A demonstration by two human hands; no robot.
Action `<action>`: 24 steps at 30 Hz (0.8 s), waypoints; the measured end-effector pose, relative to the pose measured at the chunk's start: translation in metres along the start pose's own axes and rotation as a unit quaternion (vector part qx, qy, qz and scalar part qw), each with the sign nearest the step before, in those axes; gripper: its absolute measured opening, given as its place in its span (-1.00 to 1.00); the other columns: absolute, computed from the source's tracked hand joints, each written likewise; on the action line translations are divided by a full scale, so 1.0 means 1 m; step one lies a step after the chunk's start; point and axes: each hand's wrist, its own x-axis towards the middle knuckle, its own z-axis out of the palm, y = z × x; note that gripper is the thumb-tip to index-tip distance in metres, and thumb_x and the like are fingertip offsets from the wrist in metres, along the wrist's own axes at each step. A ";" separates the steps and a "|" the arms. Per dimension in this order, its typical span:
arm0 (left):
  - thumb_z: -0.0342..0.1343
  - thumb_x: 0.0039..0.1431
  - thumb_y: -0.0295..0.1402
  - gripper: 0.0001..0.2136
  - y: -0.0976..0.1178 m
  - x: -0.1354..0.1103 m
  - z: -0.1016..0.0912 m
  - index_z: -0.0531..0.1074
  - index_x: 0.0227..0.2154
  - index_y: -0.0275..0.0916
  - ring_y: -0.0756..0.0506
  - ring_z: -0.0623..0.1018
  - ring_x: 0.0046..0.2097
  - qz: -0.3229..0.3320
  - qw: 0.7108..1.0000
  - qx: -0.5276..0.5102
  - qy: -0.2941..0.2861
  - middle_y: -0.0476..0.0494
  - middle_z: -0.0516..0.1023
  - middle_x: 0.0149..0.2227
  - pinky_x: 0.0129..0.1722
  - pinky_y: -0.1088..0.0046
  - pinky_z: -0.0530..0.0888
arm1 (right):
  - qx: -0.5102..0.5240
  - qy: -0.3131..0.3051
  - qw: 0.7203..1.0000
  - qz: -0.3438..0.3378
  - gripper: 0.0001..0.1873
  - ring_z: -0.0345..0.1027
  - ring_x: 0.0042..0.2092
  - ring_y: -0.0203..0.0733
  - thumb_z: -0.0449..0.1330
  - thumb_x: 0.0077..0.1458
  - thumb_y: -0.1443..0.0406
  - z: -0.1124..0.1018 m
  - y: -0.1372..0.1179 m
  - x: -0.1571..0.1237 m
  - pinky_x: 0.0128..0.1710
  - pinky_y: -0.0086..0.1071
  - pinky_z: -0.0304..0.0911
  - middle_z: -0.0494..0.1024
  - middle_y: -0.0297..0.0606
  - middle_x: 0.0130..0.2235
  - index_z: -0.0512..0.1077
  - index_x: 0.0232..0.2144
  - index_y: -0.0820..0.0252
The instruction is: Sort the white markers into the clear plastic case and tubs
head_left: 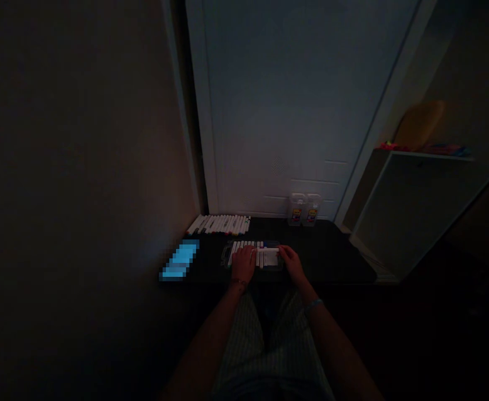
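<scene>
In the head view a clear plastic case [224, 257] lies on the dark table, with several white markers [244, 244] side by side in it. My left hand [243, 264] rests over the left part of this row, its fingers laid out on the markers. At the right end of the case, my right hand [293, 264] pinches the end of a white marker [269, 250] that lies crosswise over the others. The marker's other end reaches close to my left fingertips; whether they touch it I cannot tell in the dim light.
Behind the case, a long row of white markers [219, 224] lies near the door [269, 100]. Two clear containers with labels [297, 210] stand at the back right. A bright pixelated screen [180, 260] is at the left table edge. A cabinet [411, 200] stands right.
</scene>
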 end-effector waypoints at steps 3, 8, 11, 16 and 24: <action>-0.26 0.26 -0.30 -0.72 0.000 0.001 0.001 0.35 -0.21 -0.24 -0.14 0.38 -0.18 -0.013 0.999 0.029 -0.013 -0.17 0.44 -0.24 -0.20 0.31 0.26 | 0.012 0.003 1.000 -0.011 -0.58 0.36 -0.22 -0.16 0.10 -0.03 -0.01 0.001 0.002 0.001 -0.22 -0.36 0.24 0.51 -0.26 -0.32 0.44 -0.30 0.18; -0.24 0.26 -0.36 -0.74 0.000 0.000 0.005 0.33 -0.18 -0.26 -0.14 0.36 -0.17 0.001 0.998 0.063 -0.014 -0.19 0.42 -0.19 -0.18 0.31 0.26 | 0.042 0.010 0.999 -0.008 -0.59 0.36 -0.23 -0.16 0.12 -0.05 -0.01 0.002 0.005 0.003 -0.22 -0.36 0.25 0.51 -0.26 -0.31 0.44 -0.30 0.16; -0.21 0.24 -0.43 -0.76 -0.001 -0.001 0.007 0.32 -0.15 -0.27 -0.15 0.35 -0.17 0.012 0.997 0.076 -0.019 -0.19 0.41 -0.16 -0.19 0.30 0.26 | 0.047 0.010 0.999 -0.006 -0.60 0.37 -0.23 -0.16 0.13 -0.05 -0.01 0.001 0.005 0.002 -0.23 -0.35 0.25 0.52 -0.25 -0.29 0.44 -0.29 0.15; -0.22 0.23 -0.45 -0.76 -0.002 -0.001 0.006 0.33 -0.15 -0.26 -0.15 0.35 -0.18 0.018 0.996 0.080 -0.028 -0.19 0.41 -0.19 -0.20 0.30 0.26 | 0.057 -0.006 0.998 -0.016 -0.60 0.36 -0.18 -0.14 0.12 -0.02 0.02 0.000 0.003 0.001 -0.18 -0.33 0.24 0.51 -0.23 -0.23 0.44 -0.23 0.15; -0.24 0.24 -0.43 -0.74 -0.004 0.000 0.007 0.33 -0.14 -0.27 -0.16 0.35 -0.20 0.044 0.994 0.096 -0.035 -0.20 0.41 -0.22 -0.23 0.30 0.25 | 0.070 0.024 0.997 -0.010 -0.60 0.36 -0.16 -0.15 0.12 -0.02 0.02 -0.001 0.009 0.006 -0.16 -0.33 0.25 0.51 -0.24 -0.20 0.44 -0.24 0.15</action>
